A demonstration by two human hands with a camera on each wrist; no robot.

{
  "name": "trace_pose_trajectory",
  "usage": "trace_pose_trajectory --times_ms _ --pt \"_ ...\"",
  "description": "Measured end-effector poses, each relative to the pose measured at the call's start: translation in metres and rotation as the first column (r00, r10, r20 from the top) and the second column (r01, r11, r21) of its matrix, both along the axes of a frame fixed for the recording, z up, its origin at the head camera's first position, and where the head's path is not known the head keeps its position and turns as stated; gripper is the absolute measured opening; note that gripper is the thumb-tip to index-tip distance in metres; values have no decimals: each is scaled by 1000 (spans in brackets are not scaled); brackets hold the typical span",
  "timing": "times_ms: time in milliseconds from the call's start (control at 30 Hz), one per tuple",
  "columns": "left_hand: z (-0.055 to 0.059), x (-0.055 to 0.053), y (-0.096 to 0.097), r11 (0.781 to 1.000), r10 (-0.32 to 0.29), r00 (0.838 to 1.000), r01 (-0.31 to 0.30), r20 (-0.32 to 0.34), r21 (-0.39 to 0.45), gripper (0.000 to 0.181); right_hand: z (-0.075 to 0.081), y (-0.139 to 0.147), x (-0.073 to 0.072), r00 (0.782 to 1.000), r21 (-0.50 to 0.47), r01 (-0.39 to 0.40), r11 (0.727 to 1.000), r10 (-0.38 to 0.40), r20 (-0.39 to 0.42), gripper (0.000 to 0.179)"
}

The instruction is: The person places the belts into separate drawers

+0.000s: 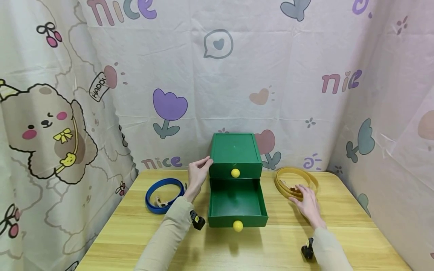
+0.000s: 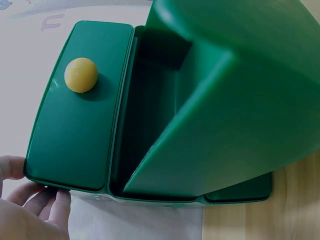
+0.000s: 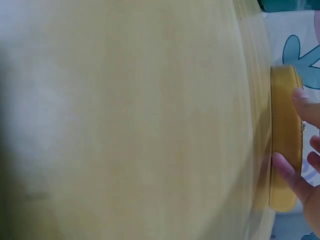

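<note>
From where I stand, the person looks to be at the taking-hold step, one arm steadying while the other reaches. On the desk (image 1: 356, 226) the small green cabinet (image 1: 234, 147) has its lower drawer (image 1: 219, 221) pulled well out, while the upper drawer (image 1: 220, 171) above it is closed. The left hand (image 1: 197, 175) holds the cabinet's upper front corner, thumb at the top edge and fingers bent against the side, as if to keep it from shifting. Over on the right, the coiled yellow belt (image 3: 286, 130) lies on the desk beside the cabinet, and the right hand (image 1: 307, 203) is at its near side, thumb touching the outer face and fingers reaching over the band; I can't tell whether they squeeze it firmly. The blue belt (image 1: 149, 198) lies coiled on the left, near the left forearm, apart from both hands. To my mind the next move calls for a sure pinch on the yellow coil, with all its turns gathered together, then a level lift so it doesn't spring loose, and the cabinet held steady meanwhile.
</note>
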State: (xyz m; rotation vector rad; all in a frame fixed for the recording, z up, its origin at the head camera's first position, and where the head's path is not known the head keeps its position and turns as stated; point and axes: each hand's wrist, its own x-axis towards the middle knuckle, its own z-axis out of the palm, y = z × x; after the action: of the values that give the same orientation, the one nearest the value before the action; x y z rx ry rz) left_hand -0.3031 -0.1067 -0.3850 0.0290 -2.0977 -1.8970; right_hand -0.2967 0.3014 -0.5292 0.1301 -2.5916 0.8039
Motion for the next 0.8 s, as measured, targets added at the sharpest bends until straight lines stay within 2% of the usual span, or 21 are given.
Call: trace_pose_trajectory --times_ms 200,567,800 --pt "0 0 0 1000 0 1000 0 1 3 34 5 1 -4 999 27 -24 999 23 23 64" --pt "0 1 1 1000 4 1000 -4 5 0 33 6 2 -6 992 34 -35 999 31 126 66" --pt "0 0 1 1000 4 1000 -4 6 7 34 1 2 -10 996 4 -61 998 61 61 51"
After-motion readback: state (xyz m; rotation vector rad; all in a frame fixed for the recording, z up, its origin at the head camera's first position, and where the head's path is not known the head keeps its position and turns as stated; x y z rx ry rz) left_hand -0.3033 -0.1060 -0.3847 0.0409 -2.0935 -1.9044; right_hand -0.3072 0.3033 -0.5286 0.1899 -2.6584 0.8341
